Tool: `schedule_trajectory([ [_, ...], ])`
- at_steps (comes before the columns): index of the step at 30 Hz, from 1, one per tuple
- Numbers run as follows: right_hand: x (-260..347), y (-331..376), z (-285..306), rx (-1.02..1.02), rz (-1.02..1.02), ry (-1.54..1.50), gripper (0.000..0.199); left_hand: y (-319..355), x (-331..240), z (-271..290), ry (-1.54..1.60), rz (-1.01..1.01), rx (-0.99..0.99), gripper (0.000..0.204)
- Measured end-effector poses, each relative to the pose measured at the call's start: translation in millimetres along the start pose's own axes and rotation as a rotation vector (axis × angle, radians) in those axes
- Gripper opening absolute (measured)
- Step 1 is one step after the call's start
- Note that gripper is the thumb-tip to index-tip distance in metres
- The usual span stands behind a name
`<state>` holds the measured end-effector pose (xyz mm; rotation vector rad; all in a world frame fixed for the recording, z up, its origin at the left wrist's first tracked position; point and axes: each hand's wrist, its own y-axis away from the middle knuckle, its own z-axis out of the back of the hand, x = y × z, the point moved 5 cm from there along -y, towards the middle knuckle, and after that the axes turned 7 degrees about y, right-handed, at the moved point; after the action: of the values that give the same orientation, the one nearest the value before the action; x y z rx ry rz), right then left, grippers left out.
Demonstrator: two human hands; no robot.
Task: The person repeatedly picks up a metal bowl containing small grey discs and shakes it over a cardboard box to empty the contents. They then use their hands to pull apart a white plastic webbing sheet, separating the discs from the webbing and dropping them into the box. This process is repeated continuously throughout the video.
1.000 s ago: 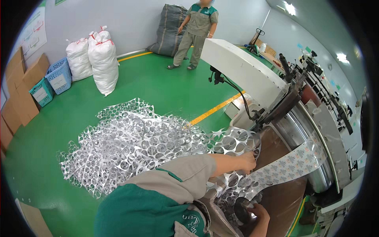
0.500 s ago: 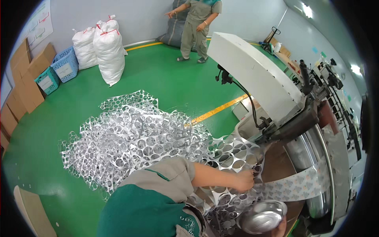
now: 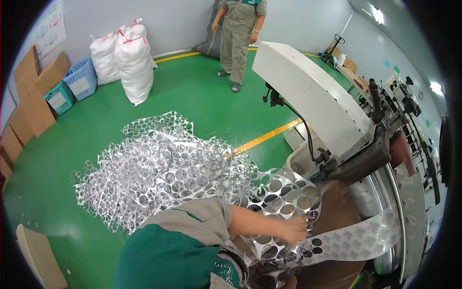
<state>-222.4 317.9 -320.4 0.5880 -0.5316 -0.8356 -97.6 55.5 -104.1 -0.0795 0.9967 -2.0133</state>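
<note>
Silver sheet strip [image 3: 275, 202], full of round punched holes, hangs beside the machine and joins the pile on the floor. My left hand [image 3: 294, 230] is closed on its edge, with the arm stretched out to the right. From the roller, a printed pale strip [image 3: 353, 243] runs to that hand, with a few dark round holes near it. Below, at the lower edge, my right hand [image 3: 291, 280] shows only in part, blurred, against a shiny metal bowl [image 3: 265, 277]. The bowl is tipped under the punched strip, and its inside is hard to make out.
A large heap of punched scrap [image 3: 159, 178] covers the green floor at left. The white machine [image 3: 313, 91] with its metal roller [image 3: 368, 192] stands at right. Behind are a person [image 3: 238, 43], white sacks [image 3: 132, 62], baskets [image 3: 81, 79] and cardboard boxes [image 3: 33, 106].
My right hand and the bowl have moved left and down, and the bowl has tipped. My left hand has shifted slightly down and left, pulling the printed strip along. The person behind has lowered an arm and stepped.
</note>
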Motion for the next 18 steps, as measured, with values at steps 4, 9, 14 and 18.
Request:
schedule_trajectory([
  [4, -1, 17, 37, -0.106, -0.009, 0.273, 0.035, -3, -2, -1, -0.117, 0.045, 0.093, 0.022],
  [9, 99, 103, 167, -0.73, 0.186, -0.023, 0.049, -16, -8, 38, 0.346, 0.367, 0.223, 0.025],
  [14, 151, 233, 239, -0.811, 0.685, -1.188, 0.051, -29, -6, 164, 0.505, 0.345, -0.174, 0.027],
  [18, 75, 182, 198, -0.91, 0.831, -1.777, 0.055, -28, 6, 182, 0.478, 0.609, -0.072, 0.026],
])
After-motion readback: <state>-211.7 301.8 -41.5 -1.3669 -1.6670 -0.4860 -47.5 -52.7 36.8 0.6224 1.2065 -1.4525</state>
